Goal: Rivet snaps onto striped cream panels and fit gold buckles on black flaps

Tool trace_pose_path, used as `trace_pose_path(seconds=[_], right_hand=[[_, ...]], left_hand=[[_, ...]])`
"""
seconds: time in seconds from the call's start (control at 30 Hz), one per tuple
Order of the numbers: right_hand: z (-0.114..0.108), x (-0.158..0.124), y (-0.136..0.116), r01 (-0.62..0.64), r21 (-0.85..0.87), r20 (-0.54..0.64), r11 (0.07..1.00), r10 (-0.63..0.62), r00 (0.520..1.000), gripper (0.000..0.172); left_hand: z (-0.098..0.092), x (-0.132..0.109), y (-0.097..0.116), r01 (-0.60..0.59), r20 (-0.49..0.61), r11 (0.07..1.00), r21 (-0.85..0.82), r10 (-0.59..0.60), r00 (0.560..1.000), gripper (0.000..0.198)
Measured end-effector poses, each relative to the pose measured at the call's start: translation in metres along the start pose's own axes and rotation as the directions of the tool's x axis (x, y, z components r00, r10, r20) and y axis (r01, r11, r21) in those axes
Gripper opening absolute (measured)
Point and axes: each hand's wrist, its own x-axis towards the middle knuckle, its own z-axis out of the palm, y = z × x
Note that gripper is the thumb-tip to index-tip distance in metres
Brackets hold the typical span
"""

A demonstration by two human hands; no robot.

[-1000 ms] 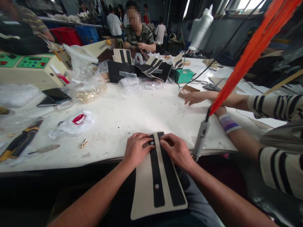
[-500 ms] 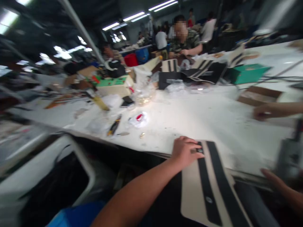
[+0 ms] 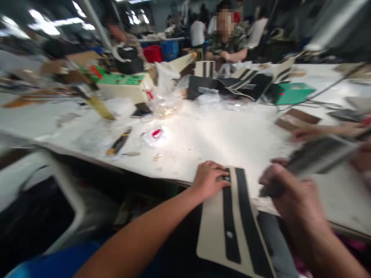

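Note:
My left hand [image 3: 209, 179] lies on the upper left edge of a beige panel with black stripes [image 3: 210, 224], its fingers around a small round metal piece [image 3: 227, 178] on a stripe. Lower on the same stripe sits another round metal dot [image 3: 230, 234]. The panel reaches from the table's front edge down over my lap. Right of the panel, my right hand [image 3: 282, 183] is closed on a dark tool, blurred by motion, whose broad grey part extends to the upper right.
On the white table [image 3: 203, 135] are a yellow-handled tool [image 3: 118, 142], a white roll with a red centre [image 3: 156, 134], small gold pieces [image 3: 157, 157], plastic bags [image 3: 166, 96] and a green box [image 3: 294, 94]. Another person's hand [image 3: 307, 132] is at the right. People sit across the table.
My right hand has come up and left from the lower right edge with the dark tool. The view has shifted; my left hand stays on the striped panel.

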Motion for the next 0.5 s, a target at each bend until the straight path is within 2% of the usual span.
trace_pose_path(seconds=[0.07,0.17,0.3,0.5], right_hand=[[-0.017,0.003,-0.016,-0.022,0.029,-0.044,0.999,0.023,0.999,0.04],[-0.005,0.016,-0.014,-0.004,0.075,-0.043,0.997,0.007,0.999,0.042],[0.017,0.026,0.006,0.08,0.067,-0.038,0.995,-0.077,0.996,0.038],[0.019,0.03,0.012,0.141,0.069,-0.042,0.988,-0.138,0.99,0.037]], left_hand=[[0.012,0.008,-0.018,-0.012,-0.016,0.998,-0.065,0.011,1.0,0.029],[0.026,0.013,-0.031,-0.041,-0.005,0.993,-0.107,0.041,0.999,0.031],[0.024,0.009,-0.028,-0.025,0.014,0.996,-0.083,0.027,1.0,0.027],[0.019,0.01,-0.026,-0.008,0.039,0.998,-0.063,0.01,0.999,0.025]])
